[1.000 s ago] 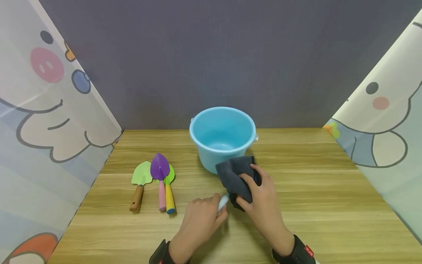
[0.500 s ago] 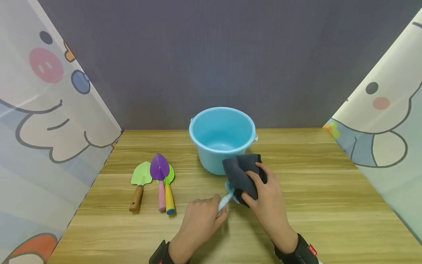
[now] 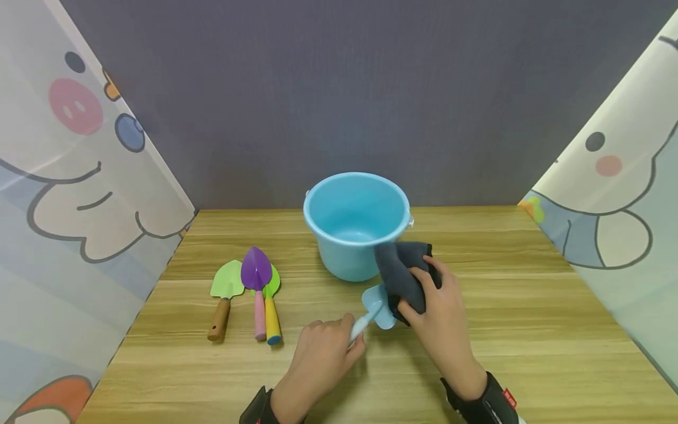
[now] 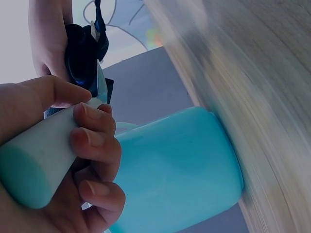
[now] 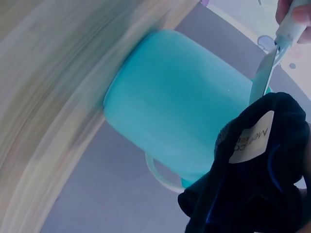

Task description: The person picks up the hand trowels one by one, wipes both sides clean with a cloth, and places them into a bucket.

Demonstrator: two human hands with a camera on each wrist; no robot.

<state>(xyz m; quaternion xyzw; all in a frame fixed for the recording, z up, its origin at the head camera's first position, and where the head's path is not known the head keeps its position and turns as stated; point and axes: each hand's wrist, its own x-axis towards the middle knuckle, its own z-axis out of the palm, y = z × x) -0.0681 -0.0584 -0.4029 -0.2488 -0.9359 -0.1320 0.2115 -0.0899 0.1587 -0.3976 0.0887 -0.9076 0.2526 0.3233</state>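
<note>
My left hand [image 3: 327, 350] grips the pale handle of a light blue garden trowel [image 3: 375, 306], fingers curled round it in the left wrist view. The trowel's blade points up and to the right, over the table. With my right hand [image 3: 441, 318] I hold a bunched dark grey cloth [image 3: 404, 274], thumb and fingers pressed into its folds. The cloth overlaps the right side of the blade in the head view. In the right wrist view the blade [image 5: 263, 77] reaches the edge of the dark cloth [image 5: 252, 179], where a white label shows.
A light blue bucket [image 3: 349, 259] stands just behind the hands. On the left of the wooden table [image 3: 529, 330] lie a green trowel with a brown handle [image 3: 228, 280], a purple trowel with a pink handle [image 3: 256, 271] and a green trowel with a yellow handle [image 3: 272, 321].
My right hand and the cloth have moved right and slightly away from me, uncovering more of the blue trowel's blade. The left hand has stayed almost still on the handle.
</note>
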